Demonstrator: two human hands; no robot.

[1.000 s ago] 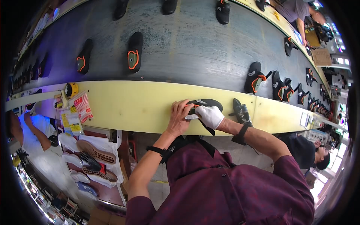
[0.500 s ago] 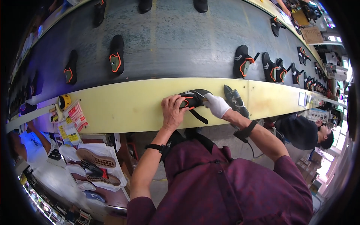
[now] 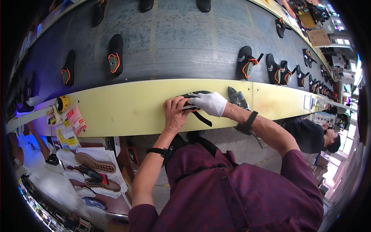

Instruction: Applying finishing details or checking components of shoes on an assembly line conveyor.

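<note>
A black shoe (image 3: 192, 94) with orange trim lies on the pale yellow bench ledge in front of me, mostly hidden under both hands. Bare, my left hand (image 3: 176, 112) wraps its fingers round the shoe's left end. My right hand (image 3: 211, 103), in a white glove, reaches across the shoe from the right, its fingers bent down onto the middle near the opening. Whether those fingers also hold something small is hidden. A loose black strap (image 3: 203, 119) sticks out toward me from under the hands. To the right of the glove rests a small hand iron (image 3: 238, 98).
Beyond the ledge (image 3: 127, 104) runs a grey conveyor belt (image 3: 170, 58) carrying several similar black shoes (image 3: 247, 62). A tape roll (image 3: 62, 103) and packets (image 3: 75, 118) sit at the left. Lower left, a rack (image 3: 116, 170) holds shoes. Another person (image 3: 309, 133) is at the right.
My gloved right hand has slid left along the shoe, from its right end onto the middle, covering more of it. My left hand stays at the left end.
</note>
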